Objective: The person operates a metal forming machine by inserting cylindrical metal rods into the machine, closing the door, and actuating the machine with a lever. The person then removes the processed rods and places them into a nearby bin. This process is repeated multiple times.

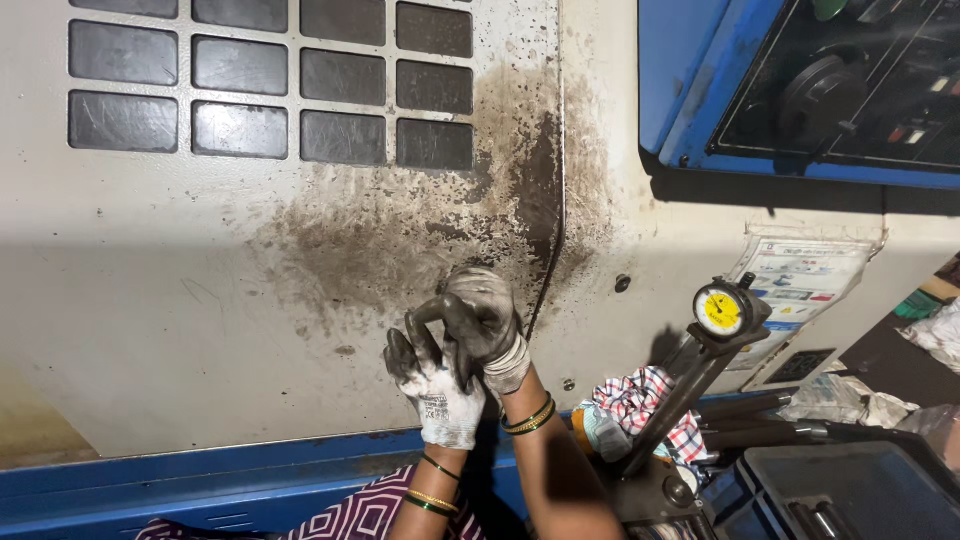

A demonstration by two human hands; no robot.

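Both my hands wear white work gloves with dark, grimy fingers. My left hand [432,385] is raised in front of me with its fingers spread upward. My right hand [485,325] sits just above and to the right of it, its fingers curled over the left glove's fingertips, pinching them. Neither hand holds a separate object. Green and gold bangles ring both wrists. The hands are in front of a dirty, oil-stained cream machine door [300,260].
A grid of dark window panes [270,75] fills the door's upper left. A blue control panel [800,90] is at upper right. A yellow-faced dial gauge [722,310] on a stand, a checked rag [650,405] and a dark tray [850,490] lie right.
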